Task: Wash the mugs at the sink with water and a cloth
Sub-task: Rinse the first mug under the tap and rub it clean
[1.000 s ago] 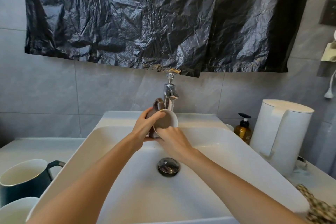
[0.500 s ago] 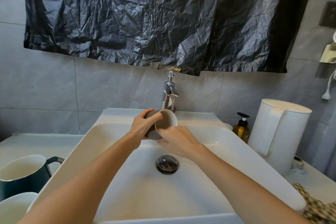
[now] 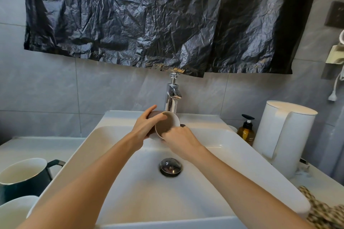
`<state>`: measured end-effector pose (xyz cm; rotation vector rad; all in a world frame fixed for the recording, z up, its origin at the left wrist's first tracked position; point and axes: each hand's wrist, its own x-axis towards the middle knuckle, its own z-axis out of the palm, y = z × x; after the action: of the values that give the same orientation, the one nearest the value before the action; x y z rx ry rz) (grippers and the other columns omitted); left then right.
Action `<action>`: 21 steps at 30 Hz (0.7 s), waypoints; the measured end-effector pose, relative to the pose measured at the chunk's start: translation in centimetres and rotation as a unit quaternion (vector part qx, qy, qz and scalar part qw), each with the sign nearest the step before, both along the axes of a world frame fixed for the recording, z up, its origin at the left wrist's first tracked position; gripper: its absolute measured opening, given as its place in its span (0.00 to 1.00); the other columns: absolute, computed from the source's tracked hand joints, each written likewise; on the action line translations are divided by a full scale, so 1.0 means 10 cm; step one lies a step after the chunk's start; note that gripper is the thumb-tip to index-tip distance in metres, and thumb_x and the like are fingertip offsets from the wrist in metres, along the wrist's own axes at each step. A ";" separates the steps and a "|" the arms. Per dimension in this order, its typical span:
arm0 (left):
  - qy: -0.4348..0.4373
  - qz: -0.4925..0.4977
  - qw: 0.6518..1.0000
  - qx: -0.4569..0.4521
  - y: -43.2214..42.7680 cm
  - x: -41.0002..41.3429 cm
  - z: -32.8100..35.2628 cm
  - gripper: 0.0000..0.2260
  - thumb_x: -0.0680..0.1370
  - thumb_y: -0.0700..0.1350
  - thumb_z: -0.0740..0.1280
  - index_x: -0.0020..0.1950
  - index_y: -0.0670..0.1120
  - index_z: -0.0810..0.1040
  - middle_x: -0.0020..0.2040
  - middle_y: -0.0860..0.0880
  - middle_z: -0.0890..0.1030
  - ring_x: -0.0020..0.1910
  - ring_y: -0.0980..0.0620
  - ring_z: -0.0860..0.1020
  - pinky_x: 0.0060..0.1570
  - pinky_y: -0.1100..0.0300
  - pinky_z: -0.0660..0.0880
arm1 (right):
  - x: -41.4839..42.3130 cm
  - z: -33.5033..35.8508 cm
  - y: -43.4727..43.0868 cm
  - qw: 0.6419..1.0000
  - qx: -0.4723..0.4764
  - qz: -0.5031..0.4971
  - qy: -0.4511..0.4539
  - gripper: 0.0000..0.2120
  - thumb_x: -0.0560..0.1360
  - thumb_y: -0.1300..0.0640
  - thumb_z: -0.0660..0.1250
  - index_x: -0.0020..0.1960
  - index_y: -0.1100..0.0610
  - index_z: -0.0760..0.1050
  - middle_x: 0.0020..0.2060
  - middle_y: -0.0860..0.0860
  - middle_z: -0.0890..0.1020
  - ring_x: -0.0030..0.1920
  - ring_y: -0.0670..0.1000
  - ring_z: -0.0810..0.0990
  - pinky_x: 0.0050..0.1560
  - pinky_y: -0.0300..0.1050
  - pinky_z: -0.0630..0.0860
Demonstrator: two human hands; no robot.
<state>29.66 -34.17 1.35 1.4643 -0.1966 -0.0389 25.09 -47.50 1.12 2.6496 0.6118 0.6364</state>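
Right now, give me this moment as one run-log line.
step: washing brown mug | left hand: holds mug | right hand: at rim | place: over sink, below faucet | waiting: green mug

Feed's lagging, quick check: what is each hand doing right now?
Left hand: closed around the brown mug.
Right hand: at the mug's rim; its grip cannot be told.
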 end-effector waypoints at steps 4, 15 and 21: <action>-0.005 -0.004 0.999 -0.034 -0.04 -0.02 -0.01 0.22 0.73 0.48 0.72 0.65 0.60 0.73 0.62 0.49 0.73 0.56 0.48 0.74 0.40 0.56 0.76 | 0.02 0.01 0.13 0.978 0.203 0.030 0.035 0.16 0.81 0.49 0.58 0.60 0.59 0.72 0.50 0.60 0.82 0.49 0.63 0.80 0.42 0.50 0.73; -0.009 0.017 1.000 0.005 -0.03 -0.03 -0.02 0.21 0.73 0.48 0.73 0.64 0.58 0.75 0.61 0.50 0.75 0.55 0.50 0.75 0.43 0.57 0.77 | 0.01 -0.06 0.14 0.960 0.267 0.020 0.077 0.15 0.82 0.47 0.55 0.56 0.56 0.73 0.47 0.59 0.81 0.47 0.62 0.79 0.41 0.50 0.72; -0.024 0.036 0.998 0.042 0.03 -0.02 0.01 0.17 0.74 0.49 0.72 0.61 0.56 0.76 0.59 0.49 0.75 0.49 0.52 0.75 0.34 0.63 0.75 | -0.01 0.04 -0.11 0.996 0.048 0.041 0.061 0.22 0.74 0.39 0.65 0.60 0.52 0.76 0.53 0.52 0.81 0.53 0.55 0.77 0.47 0.46 0.71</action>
<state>29.43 -33.83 1.41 1.5556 -0.1821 0.0466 25.03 -48.55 1.53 2.7805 0.7468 0.5421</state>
